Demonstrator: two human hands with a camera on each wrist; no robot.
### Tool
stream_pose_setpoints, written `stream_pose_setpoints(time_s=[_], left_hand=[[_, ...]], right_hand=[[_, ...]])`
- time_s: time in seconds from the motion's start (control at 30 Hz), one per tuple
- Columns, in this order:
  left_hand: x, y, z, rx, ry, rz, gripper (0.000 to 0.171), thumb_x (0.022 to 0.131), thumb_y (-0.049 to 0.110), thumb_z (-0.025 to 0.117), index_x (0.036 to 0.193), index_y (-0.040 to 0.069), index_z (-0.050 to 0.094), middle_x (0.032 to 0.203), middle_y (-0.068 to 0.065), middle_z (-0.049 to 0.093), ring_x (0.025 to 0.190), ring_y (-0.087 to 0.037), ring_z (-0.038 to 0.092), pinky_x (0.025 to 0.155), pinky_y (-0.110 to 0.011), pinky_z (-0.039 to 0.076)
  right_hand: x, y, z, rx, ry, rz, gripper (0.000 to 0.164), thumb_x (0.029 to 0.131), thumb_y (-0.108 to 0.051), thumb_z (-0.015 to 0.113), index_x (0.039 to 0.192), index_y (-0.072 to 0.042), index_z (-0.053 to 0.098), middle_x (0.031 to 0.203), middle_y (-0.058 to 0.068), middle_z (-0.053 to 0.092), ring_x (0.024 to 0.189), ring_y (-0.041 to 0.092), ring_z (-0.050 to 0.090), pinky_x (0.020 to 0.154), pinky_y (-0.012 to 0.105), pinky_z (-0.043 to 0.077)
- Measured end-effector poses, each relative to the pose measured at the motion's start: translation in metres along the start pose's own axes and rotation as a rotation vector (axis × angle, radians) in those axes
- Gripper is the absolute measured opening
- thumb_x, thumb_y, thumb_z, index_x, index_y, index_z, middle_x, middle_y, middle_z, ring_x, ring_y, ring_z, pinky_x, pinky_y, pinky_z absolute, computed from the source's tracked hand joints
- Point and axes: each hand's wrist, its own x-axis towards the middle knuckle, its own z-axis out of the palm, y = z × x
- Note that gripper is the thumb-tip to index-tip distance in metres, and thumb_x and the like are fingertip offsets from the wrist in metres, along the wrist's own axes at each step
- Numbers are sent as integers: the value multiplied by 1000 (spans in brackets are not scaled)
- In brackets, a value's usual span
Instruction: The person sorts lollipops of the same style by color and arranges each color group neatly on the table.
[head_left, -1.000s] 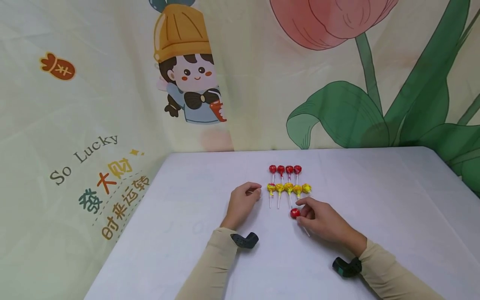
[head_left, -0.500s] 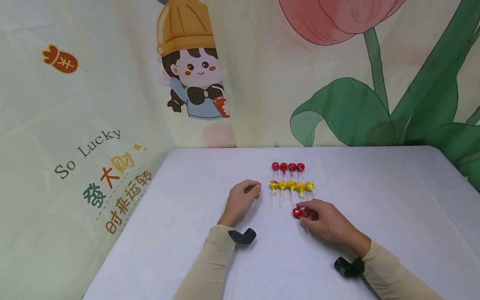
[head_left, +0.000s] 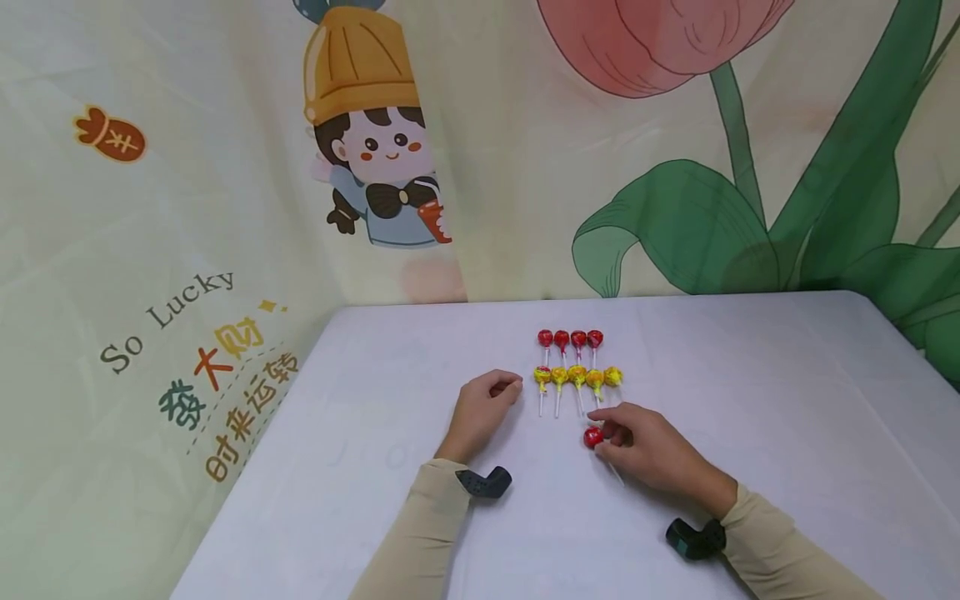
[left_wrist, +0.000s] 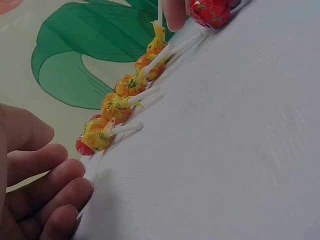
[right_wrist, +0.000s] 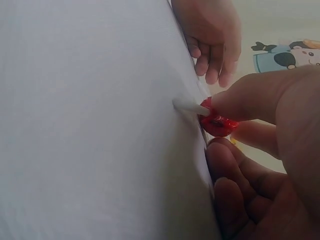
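My right hand point(head_left: 648, 446) pinches a red-wrapped lollipop point(head_left: 593, 437) between thumb and fingers, just on the near side of a row of yellow lollipops point(head_left: 577, 375). In the right wrist view the red lollipop's white stick point(right_wrist: 190, 107) points away from the fingers, its tip at or close to the cloth. My left hand point(head_left: 482, 412) rests left of the yellow row with fingers loosely bent and nothing held. Behind the yellow row lies a row of red lollipops point(head_left: 562, 338), sticks toward me. From the left wrist those red ones are mostly hidden behind the yellow.
A white cloth covers the table point(head_left: 360, 375) under everything. Behind it hangs a printed backdrop point(head_left: 510, 183) with a cartoon child and a large tulip. Each wrist wears a dark camera, one on the left point(head_left: 486, 482) and one on the right point(head_left: 696, 539).
My right hand has drawn the red lollipop slightly toward me, away from the yellow row. The left hand has hardly moved. The head view shifted a little and came back.
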Motion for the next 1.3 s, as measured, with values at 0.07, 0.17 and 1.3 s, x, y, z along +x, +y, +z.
stream_pose_setpoints(time_s=[0.07, 0.17, 1.3], left_hand=[[-1, 0, 0, 2, 5, 12, 20, 97, 30, 65, 109, 17, 75, 94, 6, 67, 87, -17, 59, 77, -34, 50], [-1, 0, 0, 3, 13, 15, 20, 97, 30, 65, 109, 16, 75, 94, 6, 67, 87, -17, 59, 78, -35, 49], [-2, -6, 2, 66, 19, 65, 17, 99, 28, 63, 109, 20, 74, 97, 9, 67, 89, -14, 59, 80, -34, 50]], right_hand=[[0, 0, -1, -7, -15, 1, 42, 87, -18, 79, 128, -14, 69, 94, -7, 59, 86, 13, 54, 73, 26, 51], [0, -1, -2, -9, -33, -1, 39, 87, -17, 78, 126, -14, 71, 93, -5, 57, 85, 14, 53, 70, 26, 50], [-3, 1, -14, 234, -50, 17, 29, 89, -21, 76, 115, -10, 68, 94, -1, 65, 84, 18, 58, 70, 28, 53]])
